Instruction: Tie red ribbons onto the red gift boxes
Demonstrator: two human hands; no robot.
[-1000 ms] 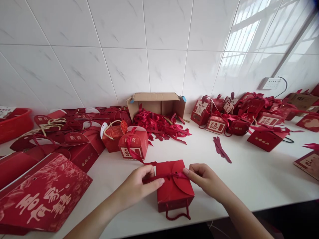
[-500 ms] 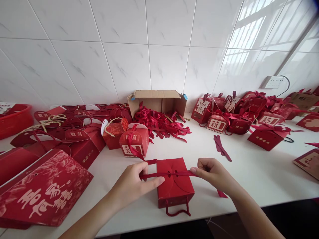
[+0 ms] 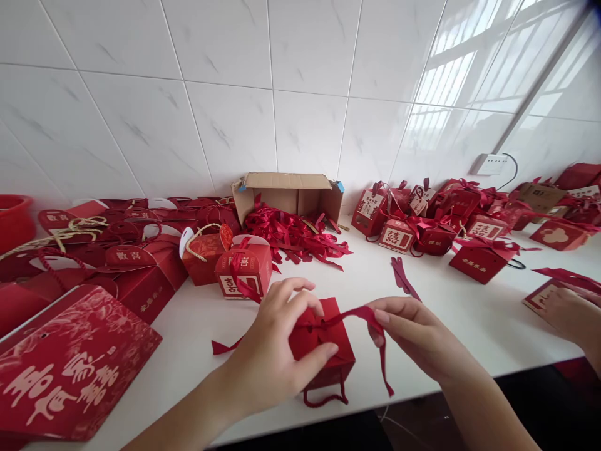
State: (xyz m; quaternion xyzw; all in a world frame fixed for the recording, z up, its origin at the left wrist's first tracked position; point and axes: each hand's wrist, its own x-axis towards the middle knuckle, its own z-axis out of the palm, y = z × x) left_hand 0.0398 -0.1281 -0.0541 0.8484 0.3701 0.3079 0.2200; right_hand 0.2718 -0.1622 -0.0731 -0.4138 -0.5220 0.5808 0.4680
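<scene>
A red gift box (image 3: 344,354) stands in front of me near the counter edge, with its rope handle (image 3: 326,401) hanging at the front. A dark red ribbon (image 3: 350,314) runs across its top through the flaps. My left hand (image 3: 282,351) arches over the box's left side, thumb and fingers apart, touching the top. It covers part of the box and ribbon; one ribbon tail sticks out at its left. My right hand (image 3: 413,338) pinches the ribbon to the right of the box, and the other tail dangles below its fingers.
Behind stands a cardboard box (image 3: 286,181) with loose ribbons (image 3: 295,228) spilling out. Unribboned red boxes (image 3: 141,282) crowd the left; ribboned boxes (image 3: 481,260) stand at right. Ribbon strips (image 3: 404,277) lie nearby. Another person's hand (image 3: 570,313) is at the far right.
My left hand has let go of the ribbon's left end and moved right over the box top. My right hand still holds the ribbon, now lifted in an arc. Another person's hand has appeared at right.
</scene>
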